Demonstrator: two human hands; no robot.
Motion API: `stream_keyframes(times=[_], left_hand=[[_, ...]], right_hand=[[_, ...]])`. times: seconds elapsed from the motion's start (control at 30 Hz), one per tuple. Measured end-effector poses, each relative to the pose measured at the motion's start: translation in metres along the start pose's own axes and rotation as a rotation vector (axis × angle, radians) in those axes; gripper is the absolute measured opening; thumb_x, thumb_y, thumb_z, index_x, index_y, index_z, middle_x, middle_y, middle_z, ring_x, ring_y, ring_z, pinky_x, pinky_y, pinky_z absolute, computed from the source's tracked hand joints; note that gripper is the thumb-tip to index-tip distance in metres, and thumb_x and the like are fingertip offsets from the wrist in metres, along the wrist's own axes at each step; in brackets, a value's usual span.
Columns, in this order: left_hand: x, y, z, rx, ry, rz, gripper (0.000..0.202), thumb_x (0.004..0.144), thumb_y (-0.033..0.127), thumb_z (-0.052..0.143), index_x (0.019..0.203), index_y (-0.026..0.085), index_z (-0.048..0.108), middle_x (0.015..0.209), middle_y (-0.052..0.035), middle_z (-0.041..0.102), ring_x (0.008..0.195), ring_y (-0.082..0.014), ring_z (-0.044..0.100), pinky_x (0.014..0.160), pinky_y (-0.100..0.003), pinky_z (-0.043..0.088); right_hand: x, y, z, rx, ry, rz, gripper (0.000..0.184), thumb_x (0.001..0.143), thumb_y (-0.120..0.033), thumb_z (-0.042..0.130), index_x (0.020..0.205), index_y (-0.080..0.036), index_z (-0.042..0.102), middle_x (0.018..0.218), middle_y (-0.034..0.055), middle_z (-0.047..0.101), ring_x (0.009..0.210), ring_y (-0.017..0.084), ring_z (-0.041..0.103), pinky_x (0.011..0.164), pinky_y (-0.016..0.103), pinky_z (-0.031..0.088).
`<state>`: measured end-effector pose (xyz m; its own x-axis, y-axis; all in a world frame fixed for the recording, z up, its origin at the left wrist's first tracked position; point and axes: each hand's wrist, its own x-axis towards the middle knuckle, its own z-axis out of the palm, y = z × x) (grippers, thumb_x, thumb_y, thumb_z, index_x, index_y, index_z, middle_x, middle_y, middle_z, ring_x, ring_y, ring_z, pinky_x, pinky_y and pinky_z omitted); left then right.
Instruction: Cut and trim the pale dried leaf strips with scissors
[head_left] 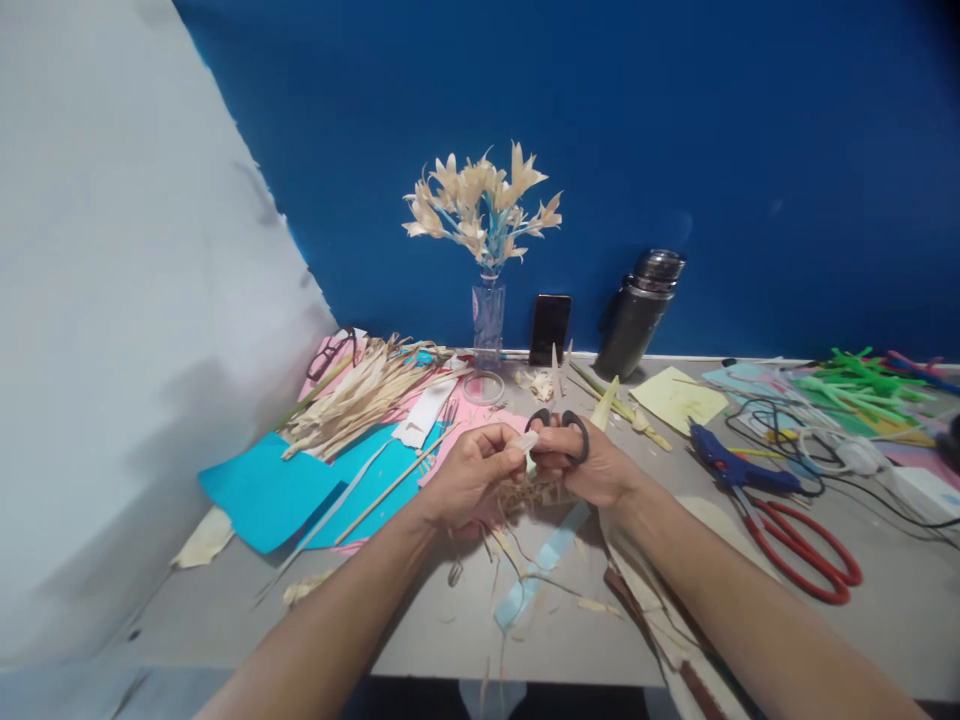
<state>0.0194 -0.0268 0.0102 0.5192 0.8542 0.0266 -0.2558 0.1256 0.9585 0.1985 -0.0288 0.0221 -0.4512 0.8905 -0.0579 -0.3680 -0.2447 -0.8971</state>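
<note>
My left hand (472, 475) is closed in a pinch on a small pale strip of dried leaf (525, 441) at the middle of the table. My right hand (589, 468) grips black-handled scissors (559, 425), fingers through the loops, right beside the strip. The scissor blades are hidden behind my hands. Pale leaf scraps (529, 495) lie under both hands.
A bundle of dried leaf strips (360, 395) lies on blue paper (277, 490) at left. A glass vase of leaf flowers (487, 310), a phone (550, 329) and a flask (641, 312) stand by the blue wall. A blue glue gun (724, 462), red scissors (806, 545), cables and green strips (855, 385) lie at right.
</note>
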Motion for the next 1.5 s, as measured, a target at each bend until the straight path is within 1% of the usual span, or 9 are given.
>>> stream_keyframes(times=[0.1,0.23,0.43,0.6,0.73,0.97,1.13,1.37,1.5], left_hand=[[0.0020,-0.0009,-0.0004,0.073,0.061,0.010,0.029,0.076,0.038,0.074,0.073,0.015,0.057,0.064,-0.0005,0.058,0.059,-0.0100,0.052,0.060,-0.023,0.039],[0.0028,-0.0026,-0.0014,0.138,0.078,0.016,0.031,0.074,0.038,0.076,0.072,0.015,0.056,0.064,0.0000,0.058,0.058,-0.0098,0.051,0.058,-0.023,0.038],[0.0011,-0.0088,-0.0032,-0.067,-0.027,-0.023,0.029,0.078,0.038,0.074,0.076,0.015,0.055,0.067,-0.0010,0.059,0.059,-0.0096,0.051,0.059,-0.023,0.037],[0.0020,-0.0060,-0.0020,-0.054,0.029,0.006,0.030,0.076,0.037,0.075,0.074,0.015,0.056,0.064,-0.0009,0.059,0.060,-0.0098,0.052,0.063,-0.023,0.039],[-0.0011,-0.0022,0.0002,0.054,0.036,-0.028,0.031,0.075,0.038,0.076,0.074,0.015,0.056,0.066,-0.0004,0.059,0.058,-0.0097,0.051,0.058,-0.023,0.038],[-0.0018,-0.0031,-0.0014,-0.091,-0.091,-0.005,0.031,0.074,0.037,0.077,0.074,0.015,0.055,0.066,-0.0009,0.058,0.061,-0.0103,0.051,0.062,-0.024,0.037],[0.0000,-0.0032,-0.0032,-0.081,-0.053,-0.024,0.031,0.075,0.037,0.077,0.072,0.015,0.055,0.065,-0.0005,0.058,0.059,-0.0097,0.050,0.061,-0.024,0.036],[-0.0008,-0.0012,-0.0001,-0.040,0.022,-0.059,0.031,0.074,0.037,0.077,0.071,0.015,0.056,0.064,-0.0003,0.058,0.057,-0.0094,0.051,0.057,-0.022,0.037],[-0.0008,0.0004,0.0018,-0.019,0.052,-0.077,0.031,0.071,0.037,0.079,0.069,0.015,0.056,0.061,0.0004,0.057,0.052,-0.0086,0.049,0.052,-0.022,0.036]], right_hand=[[-0.0004,0.0024,0.0032,-0.139,0.067,-0.083,0.037,0.065,-0.043,0.081,0.080,-0.017,0.061,0.056,-0.0049,0.048,0.050,0.008,0.035,0.049,0.023,0.028],[-0.0003,0.0063,0.0050,-0.268,0.210,-0.094,0.034,0.061,-0.032,0.084,0.080,-0.016,0.061,0.061,-0.0030,0.055,0.054,0.010,0.045,0.051,0.023,0.031],[0.0017,0.0051,-0.0018,0.015,0.013,-0.030,0.030,0.066,-0.033,0.080,0.080,-0.017,0.058,0.054,-0.0069,0.043,0.047,0.007,0.032,0.048,0.022,0.024],[-0.0001,0.0037,0.0030,-0.188,0.104,-0.162,0.038,0.066,-0.041,0.081,0.085,-0.017,0.060,0.058,-0.0045,0.050,0.051,0.009,0.039,0.049,0.022,0.026],[-0.0029,0.0029,0.0078,-0.295,0.191,-0.104,0.036,0.060,-0.031,0.085,0.081,-0.016,0.059,0.059,-0.0039,0.055,0.052,0.009,0.043,0.049,0.022,0.028],[-0.0004,0.0001,0.0010,0.062,-0.016,-0.001,0.029,0.065,-0.033,0.080,0.077,-0.017,0.059,0.053,-0.0069,0.043,0.045,0.006,0.029,0.047,0.022,0.022],[-0.0001,0.0007,0.0004,-0.057,0.071,-0.148,0.045,0.064,-0.053,0.080,0.083,-0.016,0.062,0.061,-0.0020,0.053,0.048,0.008,0.038,0.048,0.024,0.025],[-0.0013,0.0024,0.0050,-0.308,0.229,-0.132,0.035,0.062,-0.034,0.082,0.084,-0.016,0.061,0.055,-0.0047,0.053,0.050,0.009,0.041,0.048,0.022,0.028],[-0.0004,0.0010,0.0050,-0.262,0.263,-0.137,0.028,0.062,-0.030,0.079,0.078,-0.016,0.061,0.051,-0.0048,0.051,0.047,0.009,0.039,0.047,0.022,0.027]])
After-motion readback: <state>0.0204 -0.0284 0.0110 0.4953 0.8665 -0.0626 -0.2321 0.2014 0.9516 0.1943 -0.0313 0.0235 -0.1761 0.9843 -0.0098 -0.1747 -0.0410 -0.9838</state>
